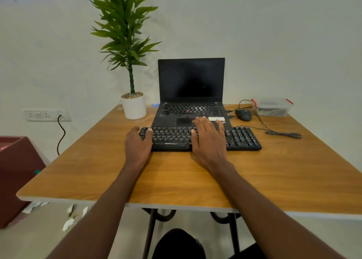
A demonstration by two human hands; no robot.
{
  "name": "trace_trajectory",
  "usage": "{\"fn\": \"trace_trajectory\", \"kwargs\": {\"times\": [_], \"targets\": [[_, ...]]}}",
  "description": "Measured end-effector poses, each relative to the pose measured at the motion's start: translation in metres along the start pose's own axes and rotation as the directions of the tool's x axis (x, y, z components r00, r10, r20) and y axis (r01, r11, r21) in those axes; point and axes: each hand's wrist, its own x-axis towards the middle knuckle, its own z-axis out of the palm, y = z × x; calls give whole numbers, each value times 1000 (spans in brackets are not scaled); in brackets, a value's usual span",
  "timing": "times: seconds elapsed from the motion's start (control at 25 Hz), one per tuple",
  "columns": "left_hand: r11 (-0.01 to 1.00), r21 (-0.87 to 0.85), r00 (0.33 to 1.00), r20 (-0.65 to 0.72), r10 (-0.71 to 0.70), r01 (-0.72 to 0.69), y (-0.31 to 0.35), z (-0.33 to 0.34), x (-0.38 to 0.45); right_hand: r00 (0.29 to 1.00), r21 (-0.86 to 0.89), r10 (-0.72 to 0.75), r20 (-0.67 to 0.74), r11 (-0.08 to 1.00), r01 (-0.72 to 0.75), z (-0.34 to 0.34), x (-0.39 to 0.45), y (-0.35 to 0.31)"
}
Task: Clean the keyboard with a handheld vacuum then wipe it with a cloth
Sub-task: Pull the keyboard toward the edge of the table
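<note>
Plainly, no cleaning step has started: neither a handheld vacuum nor a cloth shows anywhere in this view, and both hands are bare.

Nearest the front edge of the brown wood-grain table, two forearms reach over the surface toward its middle. The left hand sits at the left end of the flat black full-size keyboard, thumb lying across the corner keys, fingers curled round the short end as if gripping it. The right hand lies flat on the middle keys, fingers straight and spread, their tips reaching past the far edge of the keyboard; it grasps nothing.

The keyboard lies across the middle of the table, parallel to the front edge, its far side just against the open black laptop with a dark screen. Toward the far left corner stands a white cylindrical pot holding a tall green leafy plant. Toward the far right corner lie a black corded mouse and a clear plastic box with red clips.

By my reading, the hands are positioning or steadying the keyboard. The next move calls for fetching the vacuum, from somewhere out of view.
</note>
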Motion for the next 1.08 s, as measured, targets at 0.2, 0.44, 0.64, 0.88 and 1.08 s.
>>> {"fn": "trace_trajectory", "kwargs": {"times": [0.2,0.44,0.64,0.88,1.08], "targets": [[999,-30,999,13,-43,43,-9,4,7,1000,23,24,3,999,-24,4,1,1],[999,37,998,60,-24,22,-14,14,9,998,-14,38,-57,999,-39,16,2,10],[999,24,994,107,-39,37,-8,12,0,995,-1,66,-75,998,-66,13,0,10],[997,-39,996,53,-71,73,2,1,-5,932,133,297,-205,952,-274,-17,-8,21],[981,-138,991,51,-127,133,4,0,-3,834,62,545,-85,838,-541,-41,-23,89]]}}
